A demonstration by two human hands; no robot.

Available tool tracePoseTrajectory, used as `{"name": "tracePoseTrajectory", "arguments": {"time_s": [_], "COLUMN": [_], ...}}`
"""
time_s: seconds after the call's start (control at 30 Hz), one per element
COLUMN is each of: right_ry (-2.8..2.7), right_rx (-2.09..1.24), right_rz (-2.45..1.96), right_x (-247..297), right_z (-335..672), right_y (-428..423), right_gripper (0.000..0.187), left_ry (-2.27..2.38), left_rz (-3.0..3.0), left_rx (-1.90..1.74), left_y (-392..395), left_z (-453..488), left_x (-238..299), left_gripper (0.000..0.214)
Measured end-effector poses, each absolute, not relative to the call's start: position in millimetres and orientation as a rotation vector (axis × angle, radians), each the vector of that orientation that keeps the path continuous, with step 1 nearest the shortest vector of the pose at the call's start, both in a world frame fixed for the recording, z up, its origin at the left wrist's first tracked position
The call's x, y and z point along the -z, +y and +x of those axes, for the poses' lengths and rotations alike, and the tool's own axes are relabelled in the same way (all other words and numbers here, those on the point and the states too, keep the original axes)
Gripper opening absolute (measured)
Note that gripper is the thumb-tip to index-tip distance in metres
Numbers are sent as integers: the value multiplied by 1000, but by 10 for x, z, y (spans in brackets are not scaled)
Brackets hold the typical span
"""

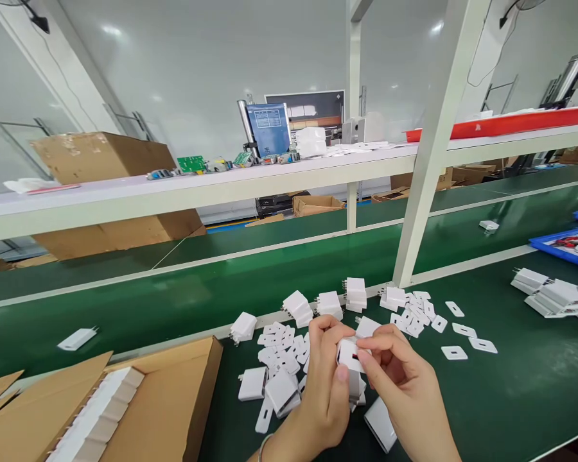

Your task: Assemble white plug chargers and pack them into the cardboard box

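My left hand (325,385) is closed round a white plug-in charger housing (354,384), held upright over the green bench. At its top end sits a small white cover plate (349,351) with a dark slot, pinched between the thumb and forefinger of my right hand (407,382). Whether the plate lies flush in the housing I cannot tell. Loose slotted cover plates (282,350) and charger housings (253,384) lie to the left of my hands. Another pile of cover plates (414,317) is beyond my right hand, and a housing (380,423) lies below it.
An open cardboard box (164,398) holding a row of white chargers (101,417) stands at the left. Grouped chargers (559,295) and a blue tray (573,247) are at the right. A green conveyor belt (212,289) runs behind, below a shelf (270,176) on a white post (421,160).
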State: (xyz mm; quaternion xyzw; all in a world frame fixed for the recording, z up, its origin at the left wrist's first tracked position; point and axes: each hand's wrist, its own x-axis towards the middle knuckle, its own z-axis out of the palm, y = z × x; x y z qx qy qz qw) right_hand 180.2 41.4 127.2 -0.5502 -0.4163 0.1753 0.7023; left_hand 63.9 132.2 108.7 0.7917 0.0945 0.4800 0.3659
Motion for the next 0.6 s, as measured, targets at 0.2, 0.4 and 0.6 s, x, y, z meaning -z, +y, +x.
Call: {"name": "tracePoseTrajectory", "arguments": {"time_s": [0.2, 0.4, 0.6], "right_ry": [-980, -1200, -1306], "right_rx": [-539, -968, -1013], "right_rz": [-1220, -1178, -1031], "right_x": [-1403, -1532, -1712], "right_z": [1760, 1717, 1640], "right_y": [612, 818, 970], "right_gripper": [40, 61, 55], "left_ry": [335, 363, 478], "left_rz": [1969, 1790, 1807], "left_rx": [-1402, -1620, -1667], "left_y": [1367, 1463, 1561], "left_z": [588, 560, 427], "left_x": [-1137, -1145, -1195], "left_gripper": [30, 31, 35]}}
